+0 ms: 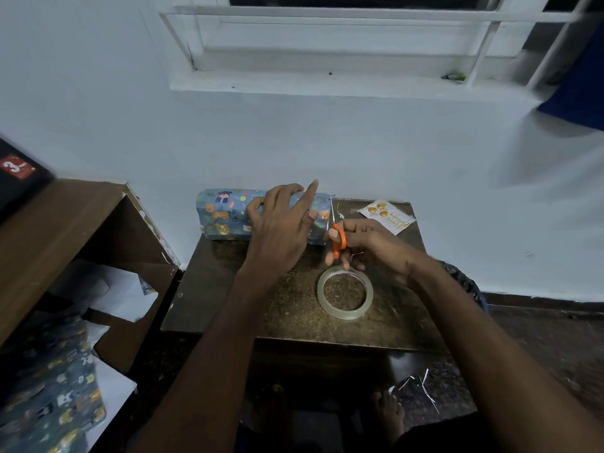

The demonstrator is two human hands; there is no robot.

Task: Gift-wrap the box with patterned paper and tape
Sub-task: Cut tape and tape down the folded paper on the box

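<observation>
Sitting at back of small dark-brown wooden table (228, 289), against wall: long box wrapped in blue animal-print paper (225, 212). Looking mostly done — top, front and left end covered, paper snug. Right end looking unfinished, w/ a thin white paper edge sticking out.

Left hand (281, 223) resting on box's right half, thumb and fingers curled round it, index finger pointing up and free.

Right hand (366, 246) gripping orange-handled scissors (336, 237), blades pointing up just beside box's right end — prob trimming excess there.

Lying near front of table, untouched: clear tape roll (344, 294). Waiting at back right: white birthday tag w/ gold decorations (387, 217).

Remaining, by guess: trimming, folding and taping right end. Far side hidden, can't tell.
</observation>
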